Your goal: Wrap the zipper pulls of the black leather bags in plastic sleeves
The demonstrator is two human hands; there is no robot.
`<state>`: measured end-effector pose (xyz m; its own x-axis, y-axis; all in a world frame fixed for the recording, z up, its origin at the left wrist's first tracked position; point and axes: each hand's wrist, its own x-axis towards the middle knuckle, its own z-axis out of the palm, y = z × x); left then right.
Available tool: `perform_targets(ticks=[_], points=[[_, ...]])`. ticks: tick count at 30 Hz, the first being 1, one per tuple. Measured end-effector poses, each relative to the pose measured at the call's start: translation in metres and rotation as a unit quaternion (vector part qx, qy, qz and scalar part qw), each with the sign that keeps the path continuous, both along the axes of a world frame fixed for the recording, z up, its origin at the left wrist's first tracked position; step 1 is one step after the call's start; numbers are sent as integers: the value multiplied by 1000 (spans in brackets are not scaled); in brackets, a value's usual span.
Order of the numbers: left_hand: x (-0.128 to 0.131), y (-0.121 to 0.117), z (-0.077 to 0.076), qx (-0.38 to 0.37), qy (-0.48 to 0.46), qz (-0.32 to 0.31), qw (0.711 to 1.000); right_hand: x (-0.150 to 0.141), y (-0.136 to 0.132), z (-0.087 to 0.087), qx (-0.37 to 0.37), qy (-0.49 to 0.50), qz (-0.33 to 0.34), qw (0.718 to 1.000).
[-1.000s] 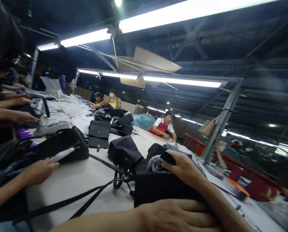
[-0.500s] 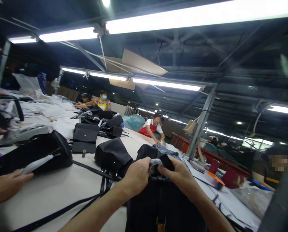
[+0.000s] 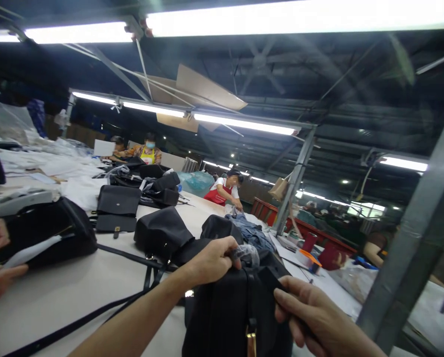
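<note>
Plastic (image 3: 248,255), clear, crumpled, still topped the boxy black bag (image 3: 222,307); left hand (image 3: 214,260) pinched it, right hand (image 3: 311,307) a flat black strip (image 3: 269,280).

Room over tabletop (image 3: 76,282) left of left hand (image 3: 214,260), strap (image 3: 73,321) crossing it; slumped black bag (image 3: 164,230) blocks ahead-left, metal post (image 3: 411,233) right of right hand (image 3: 314,307).
</note>
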<state>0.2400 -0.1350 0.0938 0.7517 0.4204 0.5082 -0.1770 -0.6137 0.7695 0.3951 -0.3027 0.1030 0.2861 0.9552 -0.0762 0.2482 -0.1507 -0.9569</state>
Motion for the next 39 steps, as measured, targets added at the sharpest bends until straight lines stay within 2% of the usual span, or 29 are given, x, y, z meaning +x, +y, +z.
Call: perform_targets(ticks=[4, 7, 10, 13, 17, 22, 25, 29, 31, 34, 36, 39], points=[[-1, -13, 6, -9, -28, 20, 999, -9, 13, -2, 5, 73, -4, 997], [1, -19, 8, -13, -78, 84, 993, -24, 35, 4, 89, 129, -23, 987], [9, -13, 6, -44, -94, 169, 980, -31, 59, 3, 171, 178, -61, 967], [19, 1, 6, -39, -64, 190, 979, -29, 74, -3, 186, 202, -68, 959], [26, 9, 20, 26, -27, 168, 985, -16, 68, -10, 152, 207, -65, 964], [28, -16, 38, 107, -69, 222, 967, 2, 40, -20, 91, 144, -52, 984], [29, -38, 29, 158, -96, 208, 960, 6, 27, -26, 60, 78, -29, 995], [29, -57, -3, 250, -142, 101, 952, 4, 17, -27, 54, 69, 13, 996], [29, -61, -16, 214, -172, 61, 960, 2, 14, -25, 59, 70, 35, 995], [30, -63, -27, 39, -201, 96, 974, 2, 12, -25, 39, 29, 18, 999], [35, -64, -31, -82, -217, 137, 963, 3, 12, -26, 30, -14, -10, 999], [44, -68, -37, -223, -277, 154, 922, 4, 14, -29, 46, -36, -10, 998]])
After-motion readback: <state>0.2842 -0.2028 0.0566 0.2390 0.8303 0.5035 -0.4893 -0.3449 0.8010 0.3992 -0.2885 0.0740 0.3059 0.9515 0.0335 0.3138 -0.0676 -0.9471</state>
